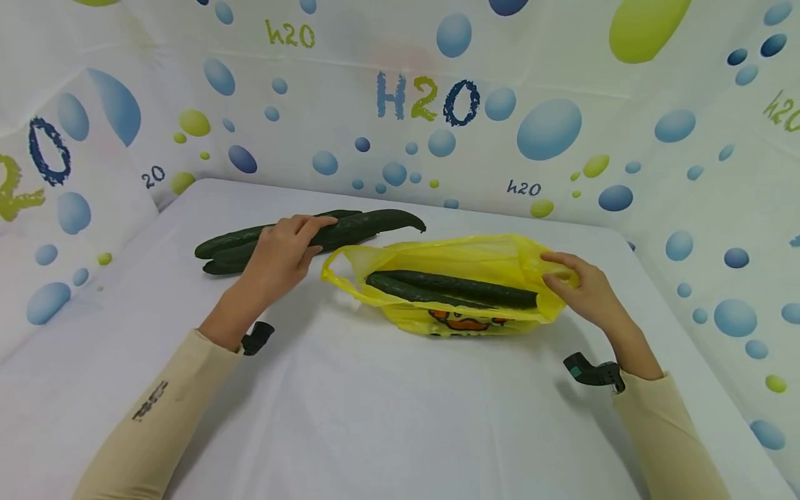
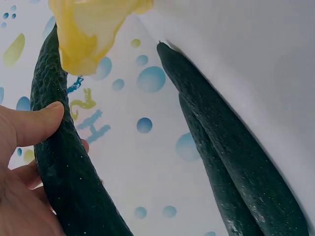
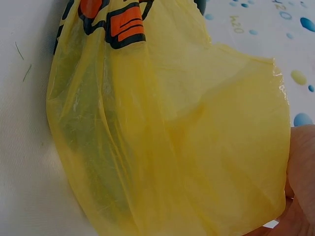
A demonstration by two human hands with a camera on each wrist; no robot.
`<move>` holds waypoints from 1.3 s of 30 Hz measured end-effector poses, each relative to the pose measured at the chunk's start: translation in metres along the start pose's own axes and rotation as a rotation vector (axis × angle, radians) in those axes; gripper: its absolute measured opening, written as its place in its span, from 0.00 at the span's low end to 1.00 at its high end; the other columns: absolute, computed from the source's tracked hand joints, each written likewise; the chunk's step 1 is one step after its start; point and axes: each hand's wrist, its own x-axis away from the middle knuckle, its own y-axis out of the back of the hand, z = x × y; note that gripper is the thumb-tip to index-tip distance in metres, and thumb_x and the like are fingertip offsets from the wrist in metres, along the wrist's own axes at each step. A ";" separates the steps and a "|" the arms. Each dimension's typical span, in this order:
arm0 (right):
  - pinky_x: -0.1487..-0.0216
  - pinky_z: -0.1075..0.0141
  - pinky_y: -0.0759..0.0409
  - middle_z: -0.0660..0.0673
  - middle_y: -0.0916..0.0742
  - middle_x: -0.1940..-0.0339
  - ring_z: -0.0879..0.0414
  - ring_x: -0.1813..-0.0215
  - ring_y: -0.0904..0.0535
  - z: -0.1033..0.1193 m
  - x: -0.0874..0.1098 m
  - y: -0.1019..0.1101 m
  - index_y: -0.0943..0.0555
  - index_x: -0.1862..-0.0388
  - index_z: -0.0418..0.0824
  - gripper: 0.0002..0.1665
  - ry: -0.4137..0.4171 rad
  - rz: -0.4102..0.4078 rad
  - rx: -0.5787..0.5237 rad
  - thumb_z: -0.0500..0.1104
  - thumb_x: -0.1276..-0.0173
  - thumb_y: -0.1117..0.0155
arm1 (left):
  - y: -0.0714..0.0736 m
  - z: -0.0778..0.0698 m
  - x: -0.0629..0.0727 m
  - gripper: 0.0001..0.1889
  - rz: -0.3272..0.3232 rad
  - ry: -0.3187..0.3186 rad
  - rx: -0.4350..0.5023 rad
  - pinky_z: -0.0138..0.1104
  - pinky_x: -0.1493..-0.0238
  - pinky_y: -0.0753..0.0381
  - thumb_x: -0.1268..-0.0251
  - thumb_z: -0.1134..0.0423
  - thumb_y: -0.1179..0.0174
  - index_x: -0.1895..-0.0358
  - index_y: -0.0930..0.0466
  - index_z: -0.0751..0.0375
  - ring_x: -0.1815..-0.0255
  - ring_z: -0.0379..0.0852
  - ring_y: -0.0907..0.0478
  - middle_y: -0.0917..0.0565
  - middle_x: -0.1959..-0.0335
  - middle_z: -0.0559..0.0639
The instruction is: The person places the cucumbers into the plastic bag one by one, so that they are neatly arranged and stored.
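Note:
My left hand [image 1: 278, 258] grips a long dark green cucumber [image 1: 384, 221] at the back left, thumb on one side and fingers on the other. In the left wrist view this cucumber [image 2: 74, 172] slants past the thumb. More cucumbers [image 1: 221, 262] lie beside and under it; two of them [image 2: 236, 152] show apart from the hand in that view. A yellow plastic bag [image 1: 406, 321] lies with its mouth spread, cucumbers [image 1: 462, 286] inside. At the bag's right end, my right hand [image 1: 587, 295] holds the edge between thumb and fingers. In the right wrist view the bag [image 3: 197, 147] hides most of that hand.
A white cloth covers the table [image 1: 387, 417]. Behind it hangs a white backdrop [image 1: 350, 69] with blue and green drops. One loop handle [image 1: 334, 274] of the bag sticks out toward the left hand. Dark wrist cameras [image 1: 594, 371] sit below the hands.

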 end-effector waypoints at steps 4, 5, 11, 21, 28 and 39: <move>0.34 0.32 0.41 0.27 0.31 0.30 0.29 0.29 0.41 0.000 0.000 0.001 0.31 0.32 0.32 0.28 -0.025 0.012 0.005 0.45 0.25 0.43 | -0.002 -0.003 -0.001 0.26 -0.047 -0.046 0.015 0.57 0.54 0.26 0.37 0.74 0.37 0.37 0.30 0.56 0.53 0.65 0.24 0.22 0.47 0.64; 0.34 0.32 0.41 0.27 0.31 0.30 0.29 0.28 0.41 0.000 0.000 0.001 0.31 0.32 0.32 0.28 -0.030 0.013 0.005 0.45 0.25 0.43 | -0.002 -0.003 -0.002 0.26 -0.055 -0.054 0.019 0.57 0.55 0.26 0.38 0.74 0.37 0.37 0.29 0.56 0.54 0.65 0.24 0.22 0.47 0.64; 0.33 0.33 0.42 0.29 0.32 0.29 0.30 0.28 0.42 0.000 -0.001 0.000 0.31 0.31 0.33 0.29 -0.046 0.015 -0.012 0.46 0.25 0.43 | -0.003 -0.007 -0.001 0.27 -0.074 -0.082 0.028 0.57 0.55 0.26 0.39 0.74 0.36 0.37 0.29 0.56 0.53 0.64 0.24 0.22 0.48 0.63; 0.32 0.34 0.41 0.28 0.31 0.29 0.31 0.28 0.41 -0.002 -0.002 0.003 0.31 0.32 0.33 0.28 -0.041 0.008 -0.004 0.45 0.25 0.44 | -0.004 -0.017 -0.006 0.28 -0.070 -0.141 0.066 0.57 0.51 0.27 0.41 0.75 0.35 0.38 0.28 0.56 0.48 0.63 0.25 0.21 0.47 0.61; 0.32 0.34 0.42 0.28 0.31 0.29 0.31 0.27 0.41 -0.002 -0.003 0.004 0.31 0.32 0.32 0.27 -0.034 0.008 -0.006 0.44 0.25 0.44 | -0.006 -0.028 -0.010 0.28 -0.062 -0.185 0.081 0.57 0.51 0.27 0.43 0.77 0.33 0.39 0.27 0.56 0.49 0.63 0.24 0.21 0.48 0.61; 0.32 0.35 0.42 0.29 0.32 0.29 0.31 0.27 0.42 -0.005 -0.002 0.003 0.31 0.31 0.33 0.28 -0.046 0.007 -0.020 0.44 0.25 0.44 | -0.017 -0.049 -0.022 0.28 0.005 -0.245 0.072 0.54 0.51 0.26 0.42 0.73 0.33 0.38 0.27 0.54 0.45 0.59 0.25 0.22 0.47 0.60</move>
